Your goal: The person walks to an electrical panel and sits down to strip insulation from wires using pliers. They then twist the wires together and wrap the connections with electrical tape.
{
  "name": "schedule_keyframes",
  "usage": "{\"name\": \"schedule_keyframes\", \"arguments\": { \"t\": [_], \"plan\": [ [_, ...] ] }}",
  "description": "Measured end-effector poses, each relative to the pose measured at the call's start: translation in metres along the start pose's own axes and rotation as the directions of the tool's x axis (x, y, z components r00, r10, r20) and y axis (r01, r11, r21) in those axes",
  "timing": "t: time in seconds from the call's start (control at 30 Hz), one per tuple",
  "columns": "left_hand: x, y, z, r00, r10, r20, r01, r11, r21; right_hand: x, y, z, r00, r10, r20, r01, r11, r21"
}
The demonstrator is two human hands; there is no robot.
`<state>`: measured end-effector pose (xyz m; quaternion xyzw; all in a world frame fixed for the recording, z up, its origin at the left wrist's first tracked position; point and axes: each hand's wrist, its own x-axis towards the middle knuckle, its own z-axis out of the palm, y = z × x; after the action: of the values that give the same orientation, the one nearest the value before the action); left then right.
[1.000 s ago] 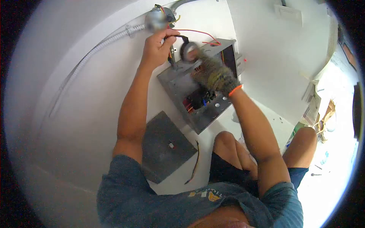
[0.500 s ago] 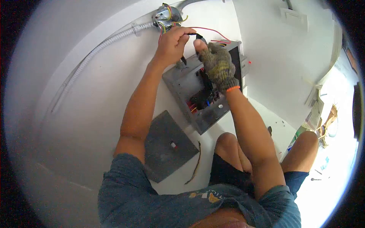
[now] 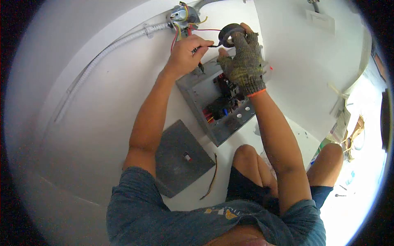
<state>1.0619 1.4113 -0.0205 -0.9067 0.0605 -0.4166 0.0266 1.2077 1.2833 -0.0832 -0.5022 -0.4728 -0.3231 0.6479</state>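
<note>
My bare left hand (image 3: 188, 54) pinches a dark wire end (image 3: 211, 46) below the round metal junction box (image 3: 179, 15). My right hand (image 3: 243, 61), in a fingerless-tipped grey-green glove, grips a roll of black tape (image 3: 230, 34). A short strip of tape runs from the roll to the wire at my left fingertips. Red and yellow wires (image 3: 204, 20) come out of the junction box. Under my hands is the open grey electrical box (image 3: 197, 98), with dark parts and coloured wires inside.
A dark square panel (image 3: 180, 160) lies left of my knees, with a small red and white item on it. Beside it is a thin brown strip (image 3: 211, 180). White corrugated conduit (image 3: 111, 51) runs along the wall. A white switch plate (image 3: 321, 21) is at upper right.
My right hand has moved up and right, and the tape roll now shows clearly, farther from my left hand. My left hand has shifted slightly downward.
</note>
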Motion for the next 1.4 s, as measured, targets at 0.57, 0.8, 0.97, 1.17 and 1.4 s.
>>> {"name": "schedule_keyframes", "arguments": {
  "t": [0.57,0.8,0.97,1.17,1.4],
  "plan": [
    [0.011,-0.003,0.004,0.965,-0.262,-0.033,0.239,0.919,-0.314,0.013,0.005,0.032,0.828,0.174,0.534,-0.372,0.881,0.291],
    [0.008,0.001,-0.004,0.927,-0.374,0.019,0.253,0.589,-0.768,0.035,0.010,0.041,0.894,-0.118,0.432,-0.019,0.954,0.300],
    [0.008,0.007,0.019,0.887,-0.343,-0.308,0.175,0.869,-0.462,0.025,0.000,0.038,0.927,-0.165,0.336,0.098,0.974,0.205],
    [0.001,0.015,0.026,0.792,-0.059,-0.607,0.031,0.998,-0.056,0.013,0.008,0.039,0.905,-0.149,0.398,0.054,0.969,0.239],
    [-0.001,0.011,0.015,0.919,0.140,-0.369,-0.101,0.987,0.123,0.031,0.014,0.026,0.924,-0.260,0.280,0.204,0.956,0.212]
  ]
}}
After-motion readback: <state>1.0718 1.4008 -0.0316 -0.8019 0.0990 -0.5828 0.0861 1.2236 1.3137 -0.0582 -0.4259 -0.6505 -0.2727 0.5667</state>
